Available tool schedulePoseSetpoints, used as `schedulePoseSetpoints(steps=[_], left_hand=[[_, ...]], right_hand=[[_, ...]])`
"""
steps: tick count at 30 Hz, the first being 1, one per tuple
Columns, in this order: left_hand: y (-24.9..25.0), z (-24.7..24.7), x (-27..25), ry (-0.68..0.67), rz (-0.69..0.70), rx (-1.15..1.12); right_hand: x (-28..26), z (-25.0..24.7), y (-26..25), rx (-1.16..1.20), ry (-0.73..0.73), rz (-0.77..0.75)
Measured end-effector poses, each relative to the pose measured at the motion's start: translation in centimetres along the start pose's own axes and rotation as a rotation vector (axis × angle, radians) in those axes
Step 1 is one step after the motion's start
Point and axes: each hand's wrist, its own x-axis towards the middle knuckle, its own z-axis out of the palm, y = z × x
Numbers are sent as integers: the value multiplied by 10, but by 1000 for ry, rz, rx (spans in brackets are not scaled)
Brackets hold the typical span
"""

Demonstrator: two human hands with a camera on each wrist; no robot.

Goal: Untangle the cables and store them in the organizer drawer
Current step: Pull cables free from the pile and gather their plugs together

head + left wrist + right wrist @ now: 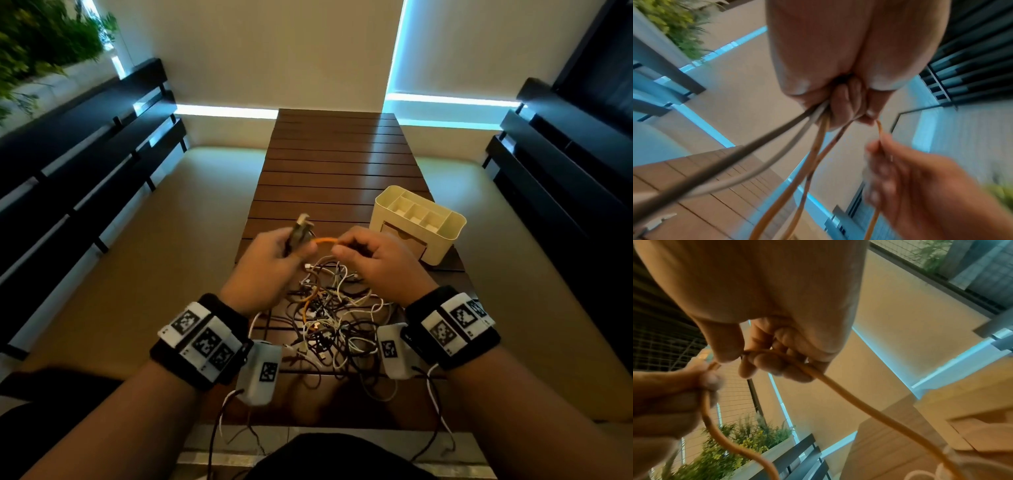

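A tangle of white, black, grey and orange cables [337, 318] lies on the wooden slatted table [335, 164] below my raised hands. My left hand [274, 260] grips a small bundle of cables, orange, grey and dark [818, 129], with a plug end [301, 222] sticking up. My right hand [373, 253] pinches the orange cable [325, 241] between thumb and fingers; the cable runs taut between both hands and trails down from the right hand [838, 391]. The cream organizer [416, 222] with top compartments and a front drawer [404, 240] stands to the right behind my right hand.
Dark benches [85, 164] run along the left and the right [565, 171] of the table. A planter with green plants [41, 44] stands at the far left. The far half of the table holds nothing. Thin sensor wires hang from my wristbands [431, 394].
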Motion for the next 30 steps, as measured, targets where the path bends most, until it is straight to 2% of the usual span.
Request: schedulePoseSetpoints(steps=[2,3,4,7,9,12,13,18,21,24,26,30], left_hand=[[4,-17,0,107,-77,-270],[4,-26,0,117,-108,-335],[3,-34,0,99,-143,-299],[-5,-40,-3,-78,-283,225],[-11,-34,-2,-88,-306,404],[-10,-23,1,108,-216,391],[-7,-18,2,130,-170,385],[-1,9,8,-87,21,378],[-3,9,10,-160,34,305],[-3,6,8,-164,73,250],[1,3,5,-109,88,181],[1,-16,9,75,-26,-311]], right_hand=[[-6,-1,12,110,31,136],[-9,-2,17,156,45,185],[-11,-3,21,176,56,210],[-10,-6,21,127,102,220],[-7,-10,18,29,69,203],[-3,-11,16,-147,-124,195],[-2,-9,14,-179,-164,194],[2,-2,-1,-145,-168,84],[3,-6,-6,-106,-101,22],[1,-11,-9,-34,-39,-19],[-1,-10,-9,7,-7,-25],[-7,-5,7,97,28,121]])
